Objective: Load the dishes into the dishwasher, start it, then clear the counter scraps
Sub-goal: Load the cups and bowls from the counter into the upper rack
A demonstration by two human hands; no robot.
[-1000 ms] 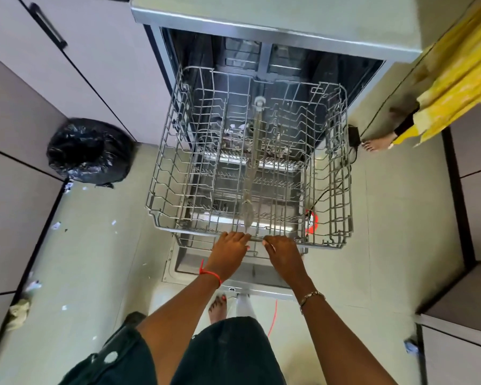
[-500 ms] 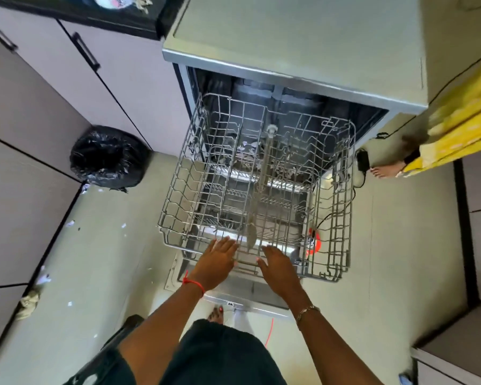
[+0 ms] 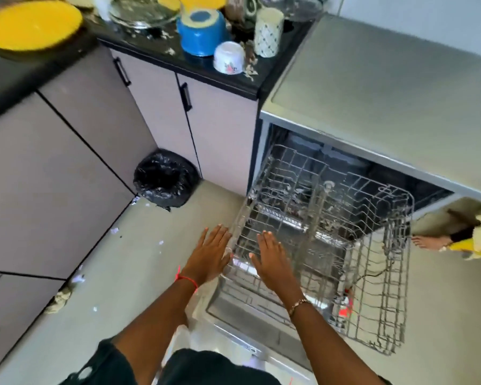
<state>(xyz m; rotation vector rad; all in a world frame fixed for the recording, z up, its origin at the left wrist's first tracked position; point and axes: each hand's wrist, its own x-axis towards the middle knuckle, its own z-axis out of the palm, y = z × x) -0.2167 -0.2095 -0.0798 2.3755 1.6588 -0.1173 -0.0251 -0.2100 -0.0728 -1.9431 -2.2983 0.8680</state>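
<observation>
Up at eleven o'clock on the worktop point(image 3: 156, 55), yellow plate point(image 3: 31, 25), blue bowl point(image 3: 202, 33), white cup point(image 3: 229, 58): likely stiff, breakable, scrap-slick, best gripped by rims; left hand point(image 3: 210, 254) and right hand point(image 3: 272, 259) flat, holding nothing, at pulled-out rack point(image 3: 386, 287) toward four o'clock.

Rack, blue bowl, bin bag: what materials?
Rack: metal wire, probably coated, dull grey; a thin see-through grid.
Blue bowl: probably plastic; flat saturated colour with a soft sheen, though glazed ceramic is possible.
Bin bag: thin black plastic film; crinkled, with glossy highlights.
</observation>
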